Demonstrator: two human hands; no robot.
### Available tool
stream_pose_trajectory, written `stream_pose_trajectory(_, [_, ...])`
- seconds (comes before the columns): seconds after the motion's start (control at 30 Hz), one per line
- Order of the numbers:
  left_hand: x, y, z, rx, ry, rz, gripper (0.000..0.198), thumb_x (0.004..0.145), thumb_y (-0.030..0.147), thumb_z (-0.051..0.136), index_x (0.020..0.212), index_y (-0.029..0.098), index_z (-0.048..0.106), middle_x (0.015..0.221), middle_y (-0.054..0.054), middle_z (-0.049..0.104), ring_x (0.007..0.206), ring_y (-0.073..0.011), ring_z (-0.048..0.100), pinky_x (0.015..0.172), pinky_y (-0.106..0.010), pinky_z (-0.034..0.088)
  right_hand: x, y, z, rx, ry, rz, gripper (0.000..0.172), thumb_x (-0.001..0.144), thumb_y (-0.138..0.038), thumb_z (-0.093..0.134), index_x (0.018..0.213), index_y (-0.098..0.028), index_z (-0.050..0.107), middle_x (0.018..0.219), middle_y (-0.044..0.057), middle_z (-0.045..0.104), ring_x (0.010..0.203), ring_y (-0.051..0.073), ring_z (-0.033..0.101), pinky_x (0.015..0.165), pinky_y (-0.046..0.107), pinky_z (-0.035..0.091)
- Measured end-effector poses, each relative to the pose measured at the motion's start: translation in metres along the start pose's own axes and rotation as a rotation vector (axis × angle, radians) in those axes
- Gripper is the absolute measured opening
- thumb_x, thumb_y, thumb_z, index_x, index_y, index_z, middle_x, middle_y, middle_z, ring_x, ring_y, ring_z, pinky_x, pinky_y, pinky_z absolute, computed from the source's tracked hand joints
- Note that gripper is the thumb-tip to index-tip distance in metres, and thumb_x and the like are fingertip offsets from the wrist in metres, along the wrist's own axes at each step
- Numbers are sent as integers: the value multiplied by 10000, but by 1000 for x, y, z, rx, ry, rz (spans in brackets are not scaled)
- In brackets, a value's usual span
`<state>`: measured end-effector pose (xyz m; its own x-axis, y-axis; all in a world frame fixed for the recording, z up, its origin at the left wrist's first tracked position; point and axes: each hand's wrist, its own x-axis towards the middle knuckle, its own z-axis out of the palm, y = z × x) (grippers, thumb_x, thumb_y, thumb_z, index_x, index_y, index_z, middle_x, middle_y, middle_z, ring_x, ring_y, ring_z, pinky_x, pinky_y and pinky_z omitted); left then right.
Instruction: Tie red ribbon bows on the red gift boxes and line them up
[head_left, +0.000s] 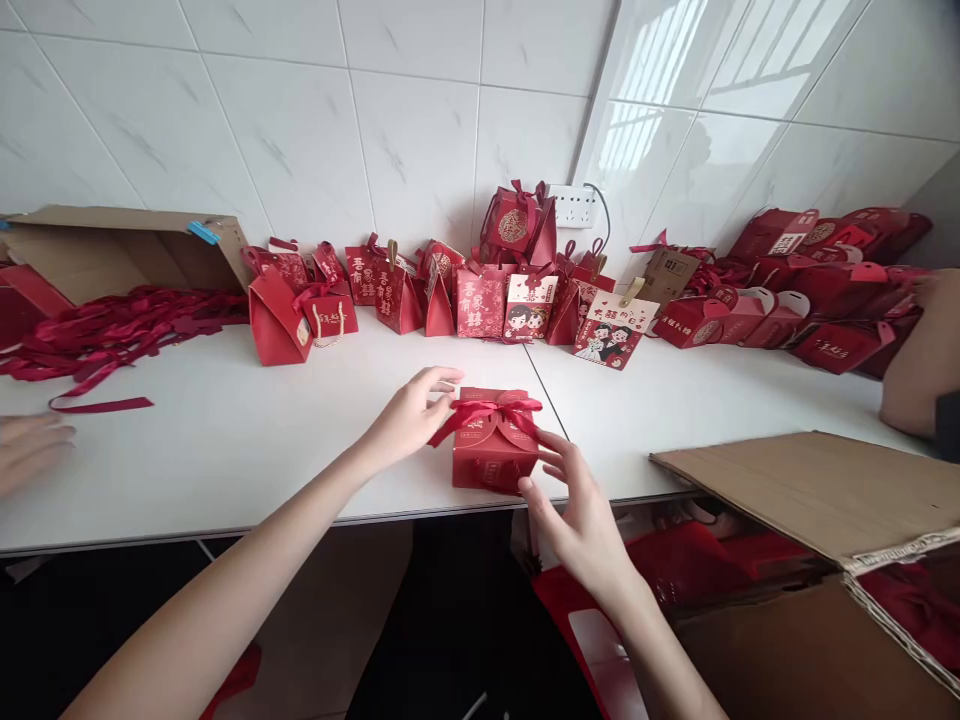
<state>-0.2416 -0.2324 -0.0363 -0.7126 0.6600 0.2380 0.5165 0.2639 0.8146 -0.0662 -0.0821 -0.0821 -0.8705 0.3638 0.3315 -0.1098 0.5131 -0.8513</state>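
A red gift box (491, 465) with gold print stands upright near the table's front edge. Across its top lies a tied dark red ribbon bow (495, 408), its tails spread to both sides. My left hand (412, 412) is at the box's upper left, fingers apart beside the bow's left tail. On the right side, my right hand (574, 505) has its fingers spread close to the box's side and the bow's right tail. Neither hand is wrapped around the box; whether the fingertips touch it I cannot tell.
Several finished red boxes (480, 302) line the wall. Loose ribbons (142, 325) spill from a cardboard box (135, 245) at left. More boxes (840, 290) are piled at right, beside another person's arm (926, 350). An open carton (810, 490) juts over the front right; a blurred hand (30, 450) shows at left.
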Motion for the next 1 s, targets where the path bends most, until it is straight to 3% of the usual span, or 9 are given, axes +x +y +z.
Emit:
stream_pose_trajectory(0.1, [-12, 3, -4, -25, 23, -139, 377, 864, 468, 425, 1088, 195, 556, 1027, -72, 660, 991, -225, 617, 862, -361, 488, -6, 4, -2, 35, 56, 66, 365, 903, -436, 462, 1197, -221, 433, 1049, 97, 617, 940, 210, 638, 803, 403, 545])
stream_pose_trajectory(0.17, [-19, 2, -10, -40, -22, -212, 431, 850, 530, 429, 1097, 203, 563, 969, -60, 667, 948, -224, 623, 835, -357, 483, -2, 9, -4, 1, 109, 49, 358, 894, -438, 477, 1168, -211, 446, 1052, 109, 596, 970, 221, 619, 776, 400, 555])
stream_pose_trajectory(0.33, [-33, 10, -18, -99, -98, -146, 358, 819, 412, 547, 1112, 207, 544, 666, 32, 573, 666, -144, 567, 683, -282, 462, 15, 8, -5, -212, 164, -228, 537, 822, -403, 612, 1269, -217, 378, 1299, 164, 404, 1238, 276, 439, 933, 483, 490])
stream_pose_trajectory(0.43, [-43, 29, -13, -149, -145, -95, 252, 835, 370, 541, 1020, 202, 571, 709, 20, 582, 628, -121, 540, 632, -253, 457, 16, -7, -2, -372, 114, -437, 575, 805, -364, 654, 1292, -224, 382, 1329, 170, 393, 1285, 301, 396, 979, 505, 445])
stream_pose_trajectory(0.57, [-55, 49, -5, -136, -359, -111, 180, 848, 353, 535, 901, 198, 612, 817, -4, 634, 732, -143, 586, 659, -247, 473, 13, -22, 10, -490, 114, -747, 399, 849, -197, 603, 1224, -191, 465, 1150, 133, 590, 1164, 260, 528, 961, 466, 431])
stream_pose_trajectory(0.7, [-52, 56, -12, -10, -467, -63, 187, 859, 352, 518, 879, 200, 625, 770, 11, 643, 716, -143, 585, 632, -235, 459, 16, -22, 24, -362, 231, -806, 277, 865, -76, 531, 1123, -172, 504, 905, 61, 686, 893, 162, 645, 921, 399, 440])
stream_pose_trajectory(0.8, [-36, 58, -22, 175, -343, 18, 214, 858, 380, 513, 884, 203, 630, 707, 24, 635, 648, -135, 567, 598, -238, 443, 19, -20, 30, -336, 249, -833, 203, 857, -67, 551, 1024, -182, 547, 821, 21, 700, 835, 144, 650, 904, 374, 431])
stream_pose_trajectory(0.9, [-12, 54, -19, 337, -153, 196, 206, 858, 359, 506, 893, 205, 639, 824, 2, 647, 775, -158, 587, 723, -270, 463, 19, -21, 32, -377, 228, -846, 164, 851, -59, 556, 943, -194, 575, 805, 7, 700, 818, 139, 638, 907, 365, 418])
stream_pose_trajectory(1.0, [10, 45, -6, 393, -219, 335, 189, 853, 316, 506, 906, 208, 653, 980, -25, 631, 956, -188, 571, 877, -316, 437, 15, -28, 30, -431, 156, -827, 161, 870, -75, 521, 923, -210, 591, 826, 8, 694, 838, 145, 624, 947, 387, 398])
